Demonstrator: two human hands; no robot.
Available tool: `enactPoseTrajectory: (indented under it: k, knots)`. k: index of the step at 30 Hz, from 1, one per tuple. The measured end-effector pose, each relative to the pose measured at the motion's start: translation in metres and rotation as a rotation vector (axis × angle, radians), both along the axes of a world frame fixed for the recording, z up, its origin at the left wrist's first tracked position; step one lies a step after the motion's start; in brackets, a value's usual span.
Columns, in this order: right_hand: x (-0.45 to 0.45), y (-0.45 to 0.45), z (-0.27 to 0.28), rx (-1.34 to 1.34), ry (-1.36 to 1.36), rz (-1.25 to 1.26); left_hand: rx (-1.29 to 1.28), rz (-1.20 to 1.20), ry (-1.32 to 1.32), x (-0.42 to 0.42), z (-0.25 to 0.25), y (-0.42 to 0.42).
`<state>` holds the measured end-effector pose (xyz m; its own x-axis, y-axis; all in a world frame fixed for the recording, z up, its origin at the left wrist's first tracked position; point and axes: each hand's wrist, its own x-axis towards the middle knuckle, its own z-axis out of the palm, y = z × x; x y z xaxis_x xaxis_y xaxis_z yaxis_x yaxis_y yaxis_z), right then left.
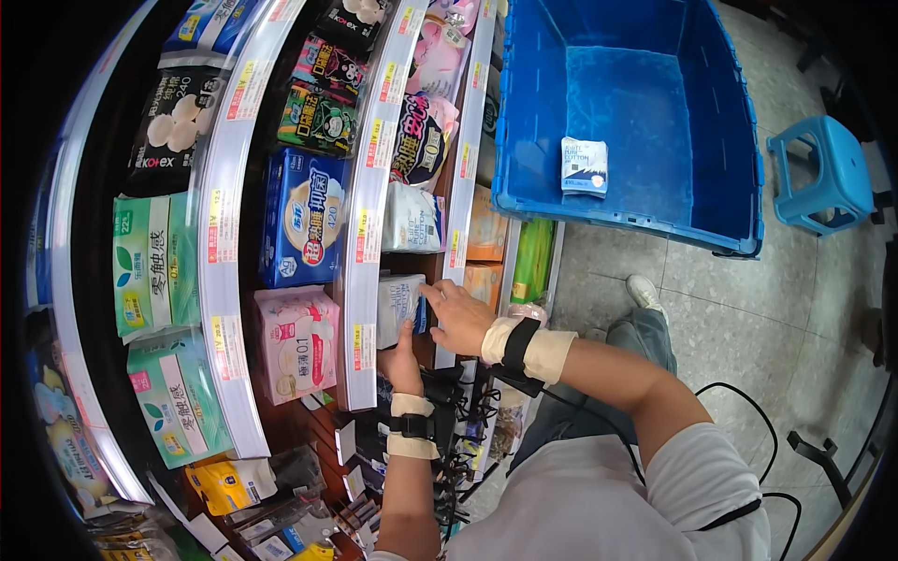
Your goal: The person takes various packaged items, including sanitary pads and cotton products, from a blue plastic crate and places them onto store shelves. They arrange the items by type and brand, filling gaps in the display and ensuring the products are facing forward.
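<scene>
Both of my hands are at a white and blue pack of sanitary pads [401, 308] on a shelf. My right hand [456, 315] has its fingertips on the pack's edge nearest the aisle. With the thumb along the pack's front, my left hand [403, 357] is at its lower end; its other fingers are partly hidden. A matching white pack [412, 219] stands on the same shelf, beyond a dark gap. One more white and blue pack [584, 167] lies inside a large blue plastic crate [624, 228].
Shelves hold a pink pack [298, 343], a dark blue pack [304, 217] and green packs [156, 263]. Price strips [365, 238] edge the shelves. A blue plastic stool [821, 175] stands right of the crate. A black cable [765, 414] hangs at the right. Small hanging goods fill the bottom left.
</scene>
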<state>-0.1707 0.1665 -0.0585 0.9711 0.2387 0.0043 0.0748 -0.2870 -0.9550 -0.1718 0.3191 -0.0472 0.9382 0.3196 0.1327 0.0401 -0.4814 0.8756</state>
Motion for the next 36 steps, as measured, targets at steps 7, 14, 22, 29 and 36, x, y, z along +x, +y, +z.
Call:
enactPoseTrajectory:
  k: [7, 14, 22, 29, 36]
  knots:
    - [0.008, 0.010, -0.013, -0.061, 0.089, 0.107, -0.095, 0.039, 0.054, 0.014, -0.003, -0.016]
    - [0.010, 0.007, -0.024, -0.115, 0.101, 0.172, -0.014, 0.051, 0.045, 0.024, -0.015, 0.004]
    - [0.001, 0.026, -0.037, -0.082, 0.068, 0.130, -0.327, -0.037, 0.170, 0.030, -0.032, 0.015]
    - [-0.004, 0.025, -0.043, -0.063, 0.085, 0.116, -0.433, -0.071, 0.282, 0.034, -0.034, 0.014]
    - [-0.004, 0.017, -0.049, -0.045, 0.070, 0.144, -0.541, -0.079, 0.237, 0.038, -0.041, 0.016]
